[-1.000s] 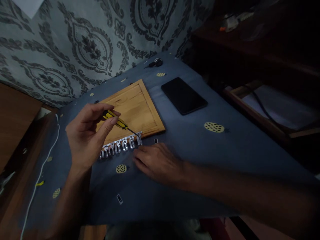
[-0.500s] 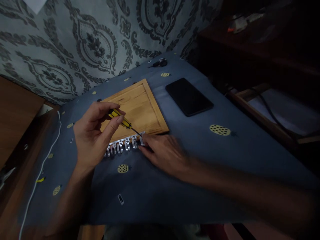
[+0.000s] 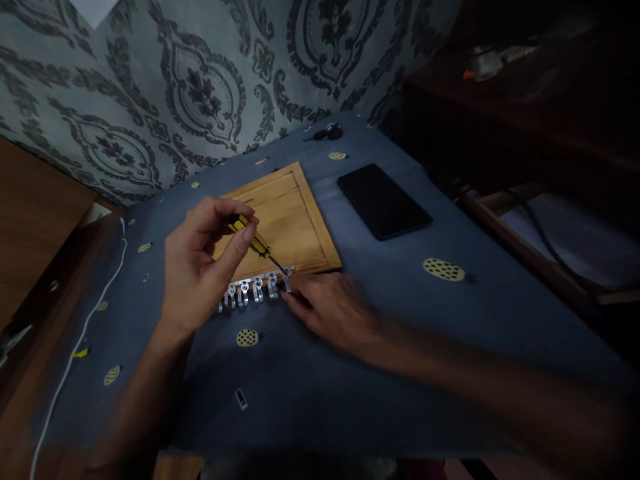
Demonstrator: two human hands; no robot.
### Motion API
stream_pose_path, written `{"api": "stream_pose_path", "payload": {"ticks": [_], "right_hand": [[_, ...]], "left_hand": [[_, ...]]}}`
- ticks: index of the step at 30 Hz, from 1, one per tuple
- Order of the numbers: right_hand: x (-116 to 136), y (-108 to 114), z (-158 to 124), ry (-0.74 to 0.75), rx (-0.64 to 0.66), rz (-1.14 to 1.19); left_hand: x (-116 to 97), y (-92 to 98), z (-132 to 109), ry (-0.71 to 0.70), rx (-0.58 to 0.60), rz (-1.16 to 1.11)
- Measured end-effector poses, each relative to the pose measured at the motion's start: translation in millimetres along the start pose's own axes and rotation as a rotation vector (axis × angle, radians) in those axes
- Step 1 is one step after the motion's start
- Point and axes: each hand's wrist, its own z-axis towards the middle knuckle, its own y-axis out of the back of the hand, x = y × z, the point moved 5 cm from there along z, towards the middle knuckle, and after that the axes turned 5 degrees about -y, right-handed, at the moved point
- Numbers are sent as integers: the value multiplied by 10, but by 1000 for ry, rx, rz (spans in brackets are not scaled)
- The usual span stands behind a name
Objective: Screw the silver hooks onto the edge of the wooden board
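My left hand (image 3: 200, 270) pinches a small yellow-and-black screwdriver (image 3: 255, 241), its tip pointing down at the right end of a silver metal hook rail (image 3: 253, 289). The rail lies along the near edge of a wooden board (image 3: 285, 217) on a blue cloth. Reaching in from the right, my right hand (image 3: 333, 307) has its fingertips pressed together at the rail's right end, beside the screwdriver tip. What those fingers hold is hidden.
A black phone (image 3: 384, 200) lies flat right of the board. A small dark object (image 3: 326, 132) sits at the cloth's far edge by the patterned wall. A white cable (image 3: 85, 327) runs along the left side. Dark wooden furniture (image 3: 540, 227) stands on the right.
My right hand moved up from the cloth to the right end of the hook rail. The left hand kept the screwdriver on the same spot.
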Motion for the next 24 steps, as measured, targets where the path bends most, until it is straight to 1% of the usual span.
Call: {"api": "stream_pose_path", "payload": {"ticks": [2,5,8,11,14,17,20,22,24], "right_hand": [[-5,-9,3,15,-15,15],[-12,-20,3,50,-50,37],[-20,-38,6,72,-63,55],[-28,-56,10,62,-56,61],[-20,-54,13,67,-47,51],[-19,-37,24,48,-22,31],[-15,-18,25,28,-7,-4],[4,-17,0,48,-24,-40],[50,-54,-56,127,-25,-87]], "left_hand": [[24,-127,16,60,23,-182],[44,-331,34,120,9,-393],[51,-487,60,181,-63,-503],[28,-573,110,203,-123,-563],[21,-609,168,235,-118,-566],[38,-621,210,260,-63,-625],[65,-602,209,251,-4,-687],[85,-545,185,222,8,-647],[85,-441,157,160,12,-484]]}}
